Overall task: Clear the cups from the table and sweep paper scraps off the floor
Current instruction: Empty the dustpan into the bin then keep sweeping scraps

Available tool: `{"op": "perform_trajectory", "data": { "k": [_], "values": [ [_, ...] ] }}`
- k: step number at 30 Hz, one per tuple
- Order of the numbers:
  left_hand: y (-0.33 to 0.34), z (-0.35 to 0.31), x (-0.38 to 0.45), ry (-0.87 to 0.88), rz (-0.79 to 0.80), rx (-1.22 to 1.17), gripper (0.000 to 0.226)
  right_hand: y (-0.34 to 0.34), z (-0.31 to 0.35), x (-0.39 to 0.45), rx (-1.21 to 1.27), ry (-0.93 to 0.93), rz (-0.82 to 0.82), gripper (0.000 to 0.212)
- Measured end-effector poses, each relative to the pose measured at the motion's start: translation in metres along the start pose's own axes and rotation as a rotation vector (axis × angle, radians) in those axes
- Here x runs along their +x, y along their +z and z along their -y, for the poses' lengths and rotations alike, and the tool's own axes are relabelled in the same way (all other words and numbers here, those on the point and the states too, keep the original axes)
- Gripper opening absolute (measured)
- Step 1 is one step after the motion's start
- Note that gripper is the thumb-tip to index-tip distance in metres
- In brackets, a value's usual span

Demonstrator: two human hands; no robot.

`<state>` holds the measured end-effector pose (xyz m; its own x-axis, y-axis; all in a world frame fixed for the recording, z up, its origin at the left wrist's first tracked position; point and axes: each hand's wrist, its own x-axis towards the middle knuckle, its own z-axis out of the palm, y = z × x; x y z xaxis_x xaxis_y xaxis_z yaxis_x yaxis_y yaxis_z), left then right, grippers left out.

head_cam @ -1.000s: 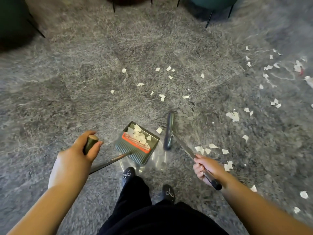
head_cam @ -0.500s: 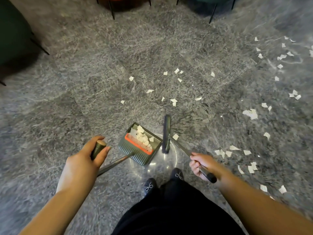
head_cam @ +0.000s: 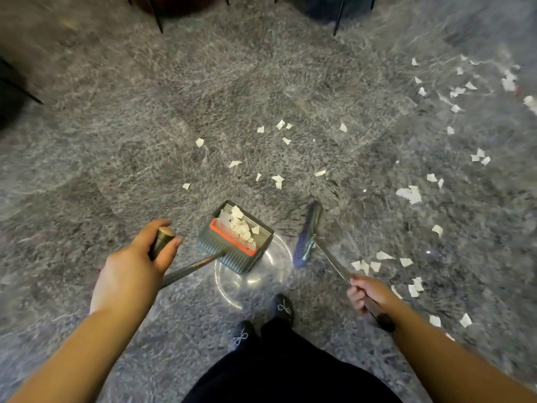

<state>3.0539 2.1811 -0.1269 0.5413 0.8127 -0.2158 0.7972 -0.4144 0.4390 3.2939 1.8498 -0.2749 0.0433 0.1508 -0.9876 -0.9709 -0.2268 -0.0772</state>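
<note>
My left hand (head_cam: pixel 136 264) grips the top of a long metal handle that runs down to a grey dustpan (head_cam: pixel 235 237) with a red comb edge; several white paper scraps lie inside it. My right hand (head_cam: pixel 369 295) grips the thin handle of a broom, whose dark brush head (head_cam: pixel 308 234) stands on the grey floor just right of the dustpan. Several white paper scraps (head_cam: pixel 277 180) lie scattered ahead of the pan, and several more scraps (head_cam: pixel 377 264) lie to the right of the brush. No cups are in view.
Thin black chair legs (head_cam: pixel 337 21) stand at the top of the view, with a dark seat at the left edge. My black shoes (head_cam: pixel 283 308) and dark trousers are below the dustpan. A bright light reflection shines on the polished floor under the pan.
The brush head has moved away from the dustpan's mouth to the right. My view has shifted slightly, and my feet have stepped.
</note>
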Motion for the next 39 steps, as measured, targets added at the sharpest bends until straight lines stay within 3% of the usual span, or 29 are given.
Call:
{"op": "perform_trajectory", "data": {
  "k": [3,8,13,15,19,23,32,39],
  "values": [
    [0.008,-0.009,0.013,0.004,-0.016,0.011,0.035,-0.009,0.013,-0.004,0.02,0.001,-0.025,0.025],
    [0.012,-0.017,0.027,0.003,-0.03,-0.004,0.035,0.001,0.031,-0.011,0.079,-0.064,-0.043,0.022],
    [0.003,-0.017,0.045,-0.015,-0.034,-0.025,0.036,0.031,0.052,-0.02,0.11,-0.043,0.037,0.022],
    [-0.003,-0.011,0.056,-0.028,-0.047,-0.037,0.034,0.057,0.06,-0.024,0.073,-0.068,0.074,0.014],
    [-0.024,0.012,0.088,-0.015,-0.063,-0.05,0.035,0.128,0.072,-0.026,-0.02,-0.159,0.115,0.043],
    [-0.056,0.039,0.13,-0.017,-0.038,-0.059,0.037,0.207,0.082,-0.019,-0.108,-0.166,0.137,0.053],
    [-0.146,0.132,0.222,-0.048,-0.038,-0.07,0.042,0.392,0.087,0.014,-0.248,-0.162,0.1,0.05],
    [-0.191,0.192,0.26,-0.146,-0.155,-0.089,0.031,0.494,0.089,0.045,-0.369,-0.115,0.138,0.044]
  ]
}}
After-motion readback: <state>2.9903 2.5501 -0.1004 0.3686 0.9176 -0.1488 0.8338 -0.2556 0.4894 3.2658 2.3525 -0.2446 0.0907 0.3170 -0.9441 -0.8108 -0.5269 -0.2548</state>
